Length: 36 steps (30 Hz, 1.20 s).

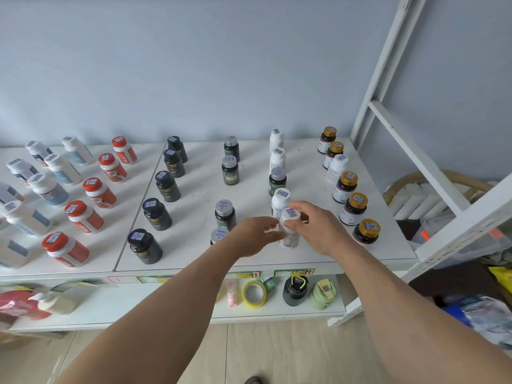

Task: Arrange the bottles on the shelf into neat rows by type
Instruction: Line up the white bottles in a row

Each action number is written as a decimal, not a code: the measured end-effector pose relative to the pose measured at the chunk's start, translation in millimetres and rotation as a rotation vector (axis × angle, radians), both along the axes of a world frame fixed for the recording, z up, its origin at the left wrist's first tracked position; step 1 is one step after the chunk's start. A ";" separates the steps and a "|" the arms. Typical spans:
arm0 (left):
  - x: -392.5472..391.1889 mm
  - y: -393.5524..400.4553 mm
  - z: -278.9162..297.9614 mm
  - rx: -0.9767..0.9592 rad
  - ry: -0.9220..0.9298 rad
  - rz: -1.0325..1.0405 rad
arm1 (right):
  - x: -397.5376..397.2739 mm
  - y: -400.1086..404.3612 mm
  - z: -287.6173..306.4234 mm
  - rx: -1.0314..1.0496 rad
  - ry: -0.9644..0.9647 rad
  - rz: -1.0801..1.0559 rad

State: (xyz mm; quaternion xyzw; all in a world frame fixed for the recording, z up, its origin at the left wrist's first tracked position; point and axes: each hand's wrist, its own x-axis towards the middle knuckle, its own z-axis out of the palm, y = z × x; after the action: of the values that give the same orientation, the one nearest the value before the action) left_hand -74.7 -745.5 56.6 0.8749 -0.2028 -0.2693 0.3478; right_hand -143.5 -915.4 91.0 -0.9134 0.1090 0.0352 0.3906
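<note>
Two hands, left (256, 235) and right (315, 227), grip one white bottle (290, 231) (front of its row); next, seat it squarely, then swap out the green one (277, 181).

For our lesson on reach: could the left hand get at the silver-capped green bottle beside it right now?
Probably yes: the left hand lies right by the silver-capped green bottle, nothing between, but it is touching the white bottle.

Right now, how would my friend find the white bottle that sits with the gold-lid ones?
Look at the white shelf top, far right, where a row of dark bottles with gold lids runs front to back. Third from the wall stands the white bottle. It alone there has a white body and white cap.
</note>
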 end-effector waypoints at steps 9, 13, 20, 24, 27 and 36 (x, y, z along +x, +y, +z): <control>10.6 -6.1 13.5 0.340 -0.346 -0.211 | -7.2 -2.1 -23.7 0.069 0.068 0.014; 16.5 -5.6 15.2 0.352 -0.397 -0.215 | -8.1 -1.4 -21.9 0.092 0.080 -0.004; 28.3 -6.6 23.8 0.299 -0.403 -0.137 | 21.7 -4.7 2.5 0.014 -0.029 -0.086; 34.6 -14.1 28.7 0.291 -0.388 -0.121 | 51.1 -8.3 9.8 -0.092 0.027 -0.005; 41.4 -22.1 30.9 0.319 -0.393 -0.123 | 67.5 -10.1 7.6 -0.076 0.085 0.063; 69.3 -37.5 26.5 0.333 -0.238 -0.082 | 93.4 -26.6 -1.7 -0.020 0.111 0.144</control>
State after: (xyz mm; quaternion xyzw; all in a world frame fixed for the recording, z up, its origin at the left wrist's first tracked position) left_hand -5.4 -783.0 83.1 0.9370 -0.2303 -0.2079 0.1606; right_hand -50.1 -942.0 89.4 -0.9194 0.0651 0.1124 0.3713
